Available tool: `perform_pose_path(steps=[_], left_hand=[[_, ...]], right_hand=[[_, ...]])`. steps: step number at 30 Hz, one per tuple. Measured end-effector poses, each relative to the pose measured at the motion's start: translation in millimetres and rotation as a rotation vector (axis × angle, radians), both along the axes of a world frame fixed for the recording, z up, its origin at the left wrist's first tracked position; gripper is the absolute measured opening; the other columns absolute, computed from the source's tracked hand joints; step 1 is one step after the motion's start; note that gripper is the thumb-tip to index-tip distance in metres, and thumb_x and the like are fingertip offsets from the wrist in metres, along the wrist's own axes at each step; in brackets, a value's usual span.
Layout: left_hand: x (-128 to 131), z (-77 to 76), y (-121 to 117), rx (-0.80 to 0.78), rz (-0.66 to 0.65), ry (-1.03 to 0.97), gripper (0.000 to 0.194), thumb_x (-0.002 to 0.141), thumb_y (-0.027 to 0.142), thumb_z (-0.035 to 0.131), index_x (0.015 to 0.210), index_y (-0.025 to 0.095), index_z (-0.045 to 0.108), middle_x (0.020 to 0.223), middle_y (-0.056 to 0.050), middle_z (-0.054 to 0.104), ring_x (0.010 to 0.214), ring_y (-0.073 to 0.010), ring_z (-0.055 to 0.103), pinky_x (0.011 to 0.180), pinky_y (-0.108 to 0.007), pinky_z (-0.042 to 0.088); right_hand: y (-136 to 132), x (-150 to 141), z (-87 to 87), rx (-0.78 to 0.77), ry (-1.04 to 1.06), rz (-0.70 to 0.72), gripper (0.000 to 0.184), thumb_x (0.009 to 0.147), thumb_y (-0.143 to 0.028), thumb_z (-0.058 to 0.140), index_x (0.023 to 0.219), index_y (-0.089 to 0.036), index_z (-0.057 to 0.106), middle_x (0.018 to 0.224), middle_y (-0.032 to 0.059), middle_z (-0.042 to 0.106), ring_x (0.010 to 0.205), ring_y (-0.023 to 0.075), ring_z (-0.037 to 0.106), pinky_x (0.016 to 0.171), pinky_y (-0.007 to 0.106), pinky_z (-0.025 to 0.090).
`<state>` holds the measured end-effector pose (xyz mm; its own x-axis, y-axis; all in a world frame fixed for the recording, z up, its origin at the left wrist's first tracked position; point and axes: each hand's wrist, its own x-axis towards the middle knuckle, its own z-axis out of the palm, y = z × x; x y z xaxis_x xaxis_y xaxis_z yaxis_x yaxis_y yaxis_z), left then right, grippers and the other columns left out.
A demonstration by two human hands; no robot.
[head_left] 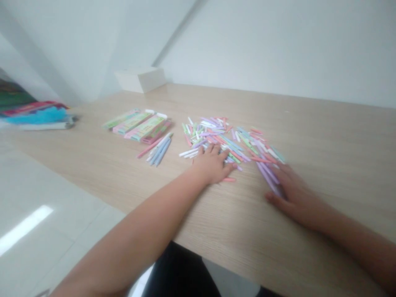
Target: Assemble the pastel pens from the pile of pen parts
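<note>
A loose heap of slim pastel sticks [213,132] in purple, white, green, coral and blue lies on the wooden table; blur hides their exact kind. My left hand [213,163] rests palm down on the heap's near edge, fingers spread over the sticks. To the right, my right hand [292,189] lies on its side by a second spread of sticks [256,144], thumb apart from the fingers. Several purple sticks [268,177] lie against its palm, between thumb and fingers, without a visible grip. One coral stick [229,180] is beside my left hand.
Left of the heap, a small group of blue, white and coral sticks [159,150] lies by several flat printed boxes [144,126]. A white box [142,79] stands against the wall. Blue and red items [40,115] are at the far left. The table's front edge [123,212] runs below my left forearm.
</note>
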<state>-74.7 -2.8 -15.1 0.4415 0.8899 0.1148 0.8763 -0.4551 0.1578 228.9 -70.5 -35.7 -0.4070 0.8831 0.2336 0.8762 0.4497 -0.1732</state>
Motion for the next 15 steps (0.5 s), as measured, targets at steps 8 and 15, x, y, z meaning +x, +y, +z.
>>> perform_pose_path(steps=[8, 15], left_hand=[[15, -13.1, 4, 0.146, 0.047, -0.055, 0.065, 0.101, 0.064, 0.023, 0.148, 0.029, 0.051, 0.159, -0.012, 0.045, 0.15, -0.0335, 0.035, 0.119, -0.058, 0.03], [20, -11.0, 6, 0.183, 0.065, -0.076, 0.062, 0.103, 0.061, 0.021, 0.14, 0.027, 0.057, 0.153, -0.011, 0.052, 0.144, -0.0316, 0.043, 0.116, -0.056, 0.035]], right_hand=[[21, -26, -5.0, 0.004, -0.018, 0.113, 0.077, 0.097, -0.059, 0.05, 0.161, -0.019, 0.035, 0.167, 0.0174, 0.032, 0.155, 0.0395, 0.024, 0.121, 0.066, 0.028], [38, -50, -5.8, 0.046, 0.081, 0.206, 0.076, 0.097, -0.058, 0.054, 0.159, -0.019, 0.037, 0.164, 0.0198, 0.037, 0.152, 0.0386, 0.032, 0.12, 0.064, 0.03]])
